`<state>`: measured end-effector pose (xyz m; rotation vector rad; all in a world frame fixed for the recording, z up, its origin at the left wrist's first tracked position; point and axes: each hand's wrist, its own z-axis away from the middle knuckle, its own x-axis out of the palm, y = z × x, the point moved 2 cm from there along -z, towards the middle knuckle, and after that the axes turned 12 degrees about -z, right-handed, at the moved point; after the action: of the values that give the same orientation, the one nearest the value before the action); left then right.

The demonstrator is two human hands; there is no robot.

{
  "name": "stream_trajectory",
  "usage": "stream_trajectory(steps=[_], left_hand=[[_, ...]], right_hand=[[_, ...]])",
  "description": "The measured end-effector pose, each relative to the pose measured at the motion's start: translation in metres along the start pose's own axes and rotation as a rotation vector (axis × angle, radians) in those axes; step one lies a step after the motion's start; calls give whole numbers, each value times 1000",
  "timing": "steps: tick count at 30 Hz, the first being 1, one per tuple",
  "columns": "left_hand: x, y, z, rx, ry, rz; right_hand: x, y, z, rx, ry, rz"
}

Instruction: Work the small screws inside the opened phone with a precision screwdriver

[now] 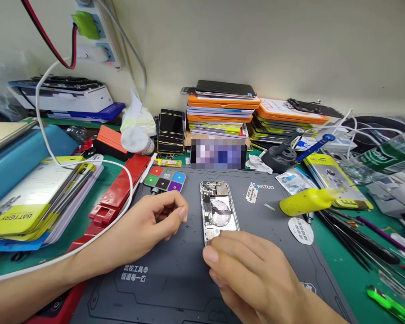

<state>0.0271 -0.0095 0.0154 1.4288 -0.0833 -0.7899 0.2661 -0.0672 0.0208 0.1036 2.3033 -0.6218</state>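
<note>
An opened smartphone [222, 209] lies on the dark grey work mat [175, 288], its inner boards and a round coil showing. My right hand [253, 265] is over the phone's lower end and hides it. Its fingers are pressed together, and whatever they hold, if anything, is out of sight. To the left of the phone, my left hand [164, 218] rests above the mat with loosely curled fingers, thumb close to the forefinger, and nothing visible in them. Just beyond it sits a screw organiser with coloured squares [164, 179].
A yellow squeeze bottle [305, 201] and black tweezers [346, 236] lie to the right. Battery packs [43, 189] and a red tool [118, 193] are at left, with a white cable across my forearm. Stacked boxes [222, 112] stand behind a propped-up screen [218, 154].
</note>
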Motion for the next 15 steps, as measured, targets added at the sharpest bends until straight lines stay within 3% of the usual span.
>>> stream_trajectory(steps=[4,8,10,15], left_hand=[[4,3,-2,-66,-145,69],[6,5,-4,-117,-233,198],[6,4,-5,-130,-252,245],[8,1,-5,-128,-253,215]], right_hand=[[-2,-1,4,101,97,-122],[-4,-1,6,408,525,-435],[-1,0,5,511,646,-604],[8,2,4,569,629,-742]])
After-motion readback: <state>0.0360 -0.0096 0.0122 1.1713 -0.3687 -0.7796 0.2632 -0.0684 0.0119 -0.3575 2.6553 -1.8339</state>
